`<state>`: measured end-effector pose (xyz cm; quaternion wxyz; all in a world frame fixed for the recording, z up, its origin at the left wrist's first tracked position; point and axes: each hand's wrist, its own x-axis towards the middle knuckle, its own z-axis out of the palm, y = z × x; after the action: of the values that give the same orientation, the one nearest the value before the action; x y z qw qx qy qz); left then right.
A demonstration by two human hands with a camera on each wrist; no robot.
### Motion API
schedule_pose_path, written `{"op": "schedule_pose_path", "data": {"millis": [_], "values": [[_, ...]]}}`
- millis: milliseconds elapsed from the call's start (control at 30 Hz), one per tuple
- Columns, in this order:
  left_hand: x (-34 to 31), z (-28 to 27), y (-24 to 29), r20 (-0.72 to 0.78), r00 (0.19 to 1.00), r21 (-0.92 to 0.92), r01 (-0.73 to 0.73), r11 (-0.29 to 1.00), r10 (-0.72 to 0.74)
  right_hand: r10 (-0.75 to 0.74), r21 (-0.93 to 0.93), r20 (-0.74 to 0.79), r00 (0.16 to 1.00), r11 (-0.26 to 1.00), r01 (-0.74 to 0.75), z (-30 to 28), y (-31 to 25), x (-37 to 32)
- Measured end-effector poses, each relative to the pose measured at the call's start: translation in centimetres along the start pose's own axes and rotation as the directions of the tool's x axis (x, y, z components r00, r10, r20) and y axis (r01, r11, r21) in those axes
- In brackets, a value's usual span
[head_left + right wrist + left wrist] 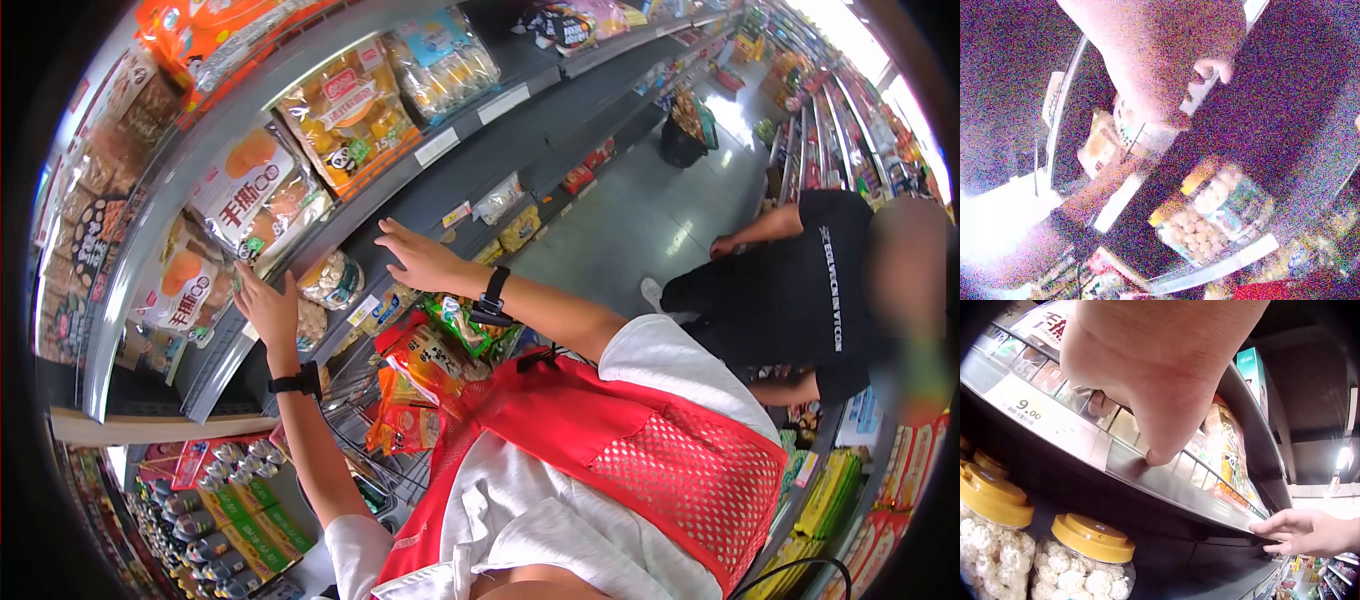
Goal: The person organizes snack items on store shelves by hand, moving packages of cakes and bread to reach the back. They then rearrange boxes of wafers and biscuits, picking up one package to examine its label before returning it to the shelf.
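My left hand [268, 305] reaches to the shelf edge just below the white bags of bread [262, 190]. In the left wrist view its thumb [1163, 450] touches the grey price rail [1191, 487], and its other fingers are mostly hidden behind the hand near the wire guard [1200, 465]. My right hand [425, 258], fingers spread and empty, is at the same shelf's front edge, further right. Below the left hand stand clear jars [1082, 575] of pale round snacks with yellow lids [1094, 536]. The right wrist view is grainy, showing the right hand [1166, 56] over a dark shelf.
An orange bag of bread [350, 115] sits on the same shelf to the right. Close to my body is a cart [408, 475] with red and green snack bags. A person in black [800, 285] stands at the right, and a dark basket [683, 140] is on the aisle floor.
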<state>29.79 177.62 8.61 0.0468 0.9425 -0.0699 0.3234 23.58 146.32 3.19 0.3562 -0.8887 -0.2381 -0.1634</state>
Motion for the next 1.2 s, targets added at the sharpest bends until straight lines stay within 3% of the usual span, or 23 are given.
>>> {"op": "schedule_pose_path", "data": {"millis": [267,367,500,600,667,767,900,1000,1067,1200], "values": [[-0.1,-0.1,0.5,-0.054,0.999,0.026,-0.003,1.0,0.004,0.19,0.105,0.019,0.982,0.976,-0.191,-1.8,2.4,-7.9],[0.1,0.1,0.4,-0.042,0.999,0.036,0.016,0.999,-0.014,0.178,0.1,0.019,0.984,0.979,-0.179,-3.0,2.5,-9.3],[-1.0,0.0,0.2,-0.102,0.994,-0.153,0.024,0.988,-0.04,0.215,0.09,0.106,0.971,0.97,-0.224,-4.0,2.9,-10.5],[-3.7,-0.1,2.8,-0.153,0.977,-0.33,0.089,0.94,-0.147,0.221,0.159,0.179,0.959,0.955,-0.25,-5.0,3.4,-11.6],[-6.6,-0.2,5.6,-0.179,0.976,-0.333,0.055,0.941,-0.12,0.231,0.167,0.223,0.947,0.948,-0.271,-5.7,4.3,-12.5],[-11.9,0.7,9.2,-0.105,0.988,-0.398,0.064,0.915,-0.115,0.258,0.155,0.312,0.914,0.936,-0.317,-7.5,5.7,-14.0],[-21.1,3.4,12.9,0.162,0.954,-0.422,0.298,0.857,-0.252,0.352,0.115,0.423,0.835,0.893,-0.435,-11.6,7.1,-15.7],[-28.6,6.2,14.4,0.319,0.908,-0.429,0.393,0.813,-0.271,0.351,0.195,0.352,0.868,0.879,-0.434,-12.1,10.4,-18.7],[-31.2,5.6,16.1,0.421,0.867,-0.423,0.447,0.789,-0.265,0.338,0.245,0.271,0.901,0.881,-0.404,-12.3,12.3,-20.9],[-32.3,4.2,19.8,0.54,0.804,-0.375,0.493,0.785,-0.248,0.388,0.275,0.374,0.842,0.821,-0.5,-14.1,13.9,-22.6]]}}
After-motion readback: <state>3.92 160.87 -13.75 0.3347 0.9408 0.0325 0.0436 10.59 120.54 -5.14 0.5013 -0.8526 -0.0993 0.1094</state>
